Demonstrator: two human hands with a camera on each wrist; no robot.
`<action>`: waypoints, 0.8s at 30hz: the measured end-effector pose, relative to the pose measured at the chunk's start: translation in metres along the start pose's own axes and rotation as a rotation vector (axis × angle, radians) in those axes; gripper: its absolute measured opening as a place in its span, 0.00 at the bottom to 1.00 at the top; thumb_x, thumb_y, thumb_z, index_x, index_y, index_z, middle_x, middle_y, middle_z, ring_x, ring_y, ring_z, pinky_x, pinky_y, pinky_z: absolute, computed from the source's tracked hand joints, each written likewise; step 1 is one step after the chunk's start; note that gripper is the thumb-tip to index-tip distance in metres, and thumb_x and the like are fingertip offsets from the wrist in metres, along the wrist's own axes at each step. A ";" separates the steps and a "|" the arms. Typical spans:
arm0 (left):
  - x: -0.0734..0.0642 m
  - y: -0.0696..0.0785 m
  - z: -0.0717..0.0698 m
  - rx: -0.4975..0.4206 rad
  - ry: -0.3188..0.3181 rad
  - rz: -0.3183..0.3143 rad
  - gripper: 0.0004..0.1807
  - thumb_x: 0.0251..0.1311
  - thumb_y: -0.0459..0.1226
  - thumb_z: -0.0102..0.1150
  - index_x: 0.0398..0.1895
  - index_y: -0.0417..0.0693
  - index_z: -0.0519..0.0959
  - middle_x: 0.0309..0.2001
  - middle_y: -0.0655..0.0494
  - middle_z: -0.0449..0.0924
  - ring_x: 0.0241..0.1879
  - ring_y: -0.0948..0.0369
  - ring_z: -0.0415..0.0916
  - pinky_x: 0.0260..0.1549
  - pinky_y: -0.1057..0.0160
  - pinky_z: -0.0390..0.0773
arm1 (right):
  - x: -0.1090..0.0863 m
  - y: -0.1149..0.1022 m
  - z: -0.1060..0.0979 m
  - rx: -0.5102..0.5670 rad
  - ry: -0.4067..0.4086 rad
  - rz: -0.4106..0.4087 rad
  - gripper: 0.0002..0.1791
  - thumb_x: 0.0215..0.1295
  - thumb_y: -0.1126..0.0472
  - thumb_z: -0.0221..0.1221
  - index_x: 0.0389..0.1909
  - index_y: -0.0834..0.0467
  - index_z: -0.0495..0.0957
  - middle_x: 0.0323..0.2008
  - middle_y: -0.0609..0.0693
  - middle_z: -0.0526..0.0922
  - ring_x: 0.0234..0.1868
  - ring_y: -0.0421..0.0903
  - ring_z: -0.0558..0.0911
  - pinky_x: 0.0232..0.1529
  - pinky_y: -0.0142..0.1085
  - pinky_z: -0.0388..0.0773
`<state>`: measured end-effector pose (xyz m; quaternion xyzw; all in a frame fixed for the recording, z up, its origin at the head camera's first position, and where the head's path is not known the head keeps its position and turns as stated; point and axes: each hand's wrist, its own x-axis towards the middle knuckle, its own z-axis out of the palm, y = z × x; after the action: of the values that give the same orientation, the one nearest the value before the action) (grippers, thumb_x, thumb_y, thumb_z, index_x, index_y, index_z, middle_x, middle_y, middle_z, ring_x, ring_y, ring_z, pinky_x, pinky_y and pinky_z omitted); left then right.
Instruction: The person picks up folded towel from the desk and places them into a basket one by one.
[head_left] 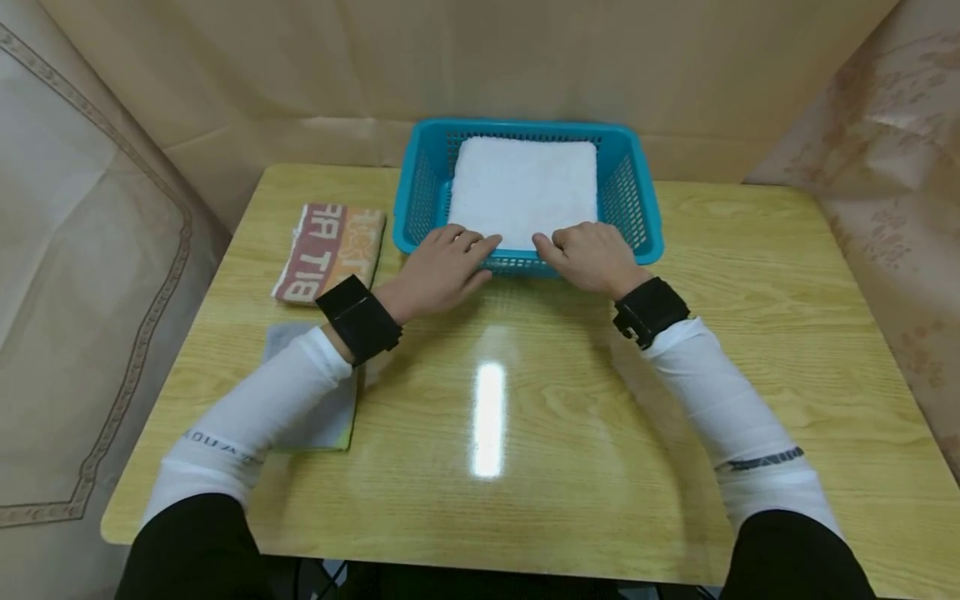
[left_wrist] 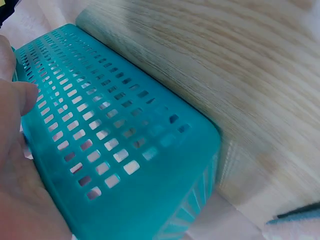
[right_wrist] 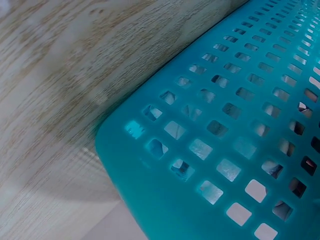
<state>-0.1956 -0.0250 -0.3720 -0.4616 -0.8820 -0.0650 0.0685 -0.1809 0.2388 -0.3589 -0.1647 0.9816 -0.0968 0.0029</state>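
Note:
A folded white towel [head_left: 525,187] lies flat in a blue plastic basket [head_left: 648,225] with perforated walls. My left hand [head_left: 442,271] reaches over the basket's near rim at the towel's near left corner. Its thumb [left_wrist: 30,95] stays outside the wall in the left wrist view, apart from the other fingers. At the near right corner of the towel, my right hand [head_left: 592,257] bends over the same rim. Its fingertips are hidden, so whether they press or pinch cannot be seen. The right wrist view has only the basket wall [right_wrist: 165,200] and table, no fingers.
Left of the basket, a folded red-and-orange patterned towel [head_left: 330,254] lies on the wooden table [head_left: 570,467]. A grey folded cloth [head_left: 322,421] with a green edge lies nearer, partly under my left forearm. Behind the basket hangs a beige curtain [head_left: 525,58].

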 end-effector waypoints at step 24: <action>-0.050 -0.022 -0.005 -0.043 -0.046 -0.125 0.37 0.75 0.52 0.47 0.81 0.53 0.48 0.78 0.36 0.37 0.76 0.36 0.36 0.70 0.35 0.40 | 0.000 0.001 0.001 0.033 0.021 -0.021 0.34 0.79 0.40 0.36 0.12 0.53 0.63 0.12 0.45 0.60 0.16 0.46 0.66 0.18 0.37 0.53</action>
<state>-0.1850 -0.0790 -0.3770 -0.4083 -0.9090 -0.0773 0.0340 -0.1813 0.2397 -0.3598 -0.1737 0.9781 -0.1145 -0.0056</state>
